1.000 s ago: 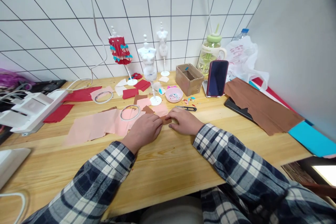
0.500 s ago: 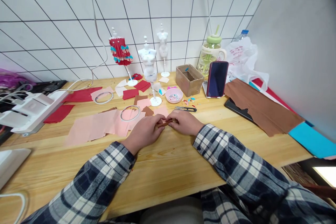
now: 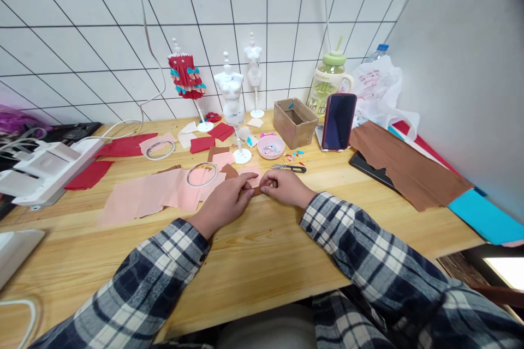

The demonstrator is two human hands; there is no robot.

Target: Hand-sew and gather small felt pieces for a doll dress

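Note:
A small folded strip of brown cloth point(image 3: 257, 191) spans the gap between my two hands, low over the wooden table. At its left end my left hand point(image 3: 224, 199) grips it, the thumb against it and the index finger reaching out above. My right hand point(image 3: 286, 187) pinches the other end between thumb and fingertips. Most of the strip is hidden by fingers. Just beyond the hands lie a pink cloth piece point(image 3: 250, 173) and black thread snips point(image 3: 291, 168). Left of my left hand, a metal ring point(image 3: 202, 174) rests on pink cloth point(image 3: 141, 194).
Small white mannequins point(image 3: 231, 87) stand at the back, one in a red ruffled dress point(image 3: 186, 76). Behind the snips are a pink bowl of beads point(image 3: 271, 146), cardboard box point(image 3: 295, 124) and upright phone point(image 3: 339, 121). Brown cloth point(image 3: 409, 163) lies right, a power strip point(image 3: 61, 169) left.
The brown strip is lower and flatter between my fingers. My left thumb and index finger have spread a little, and my right fingertips have shifted their pinch. The view has tilted slightly.

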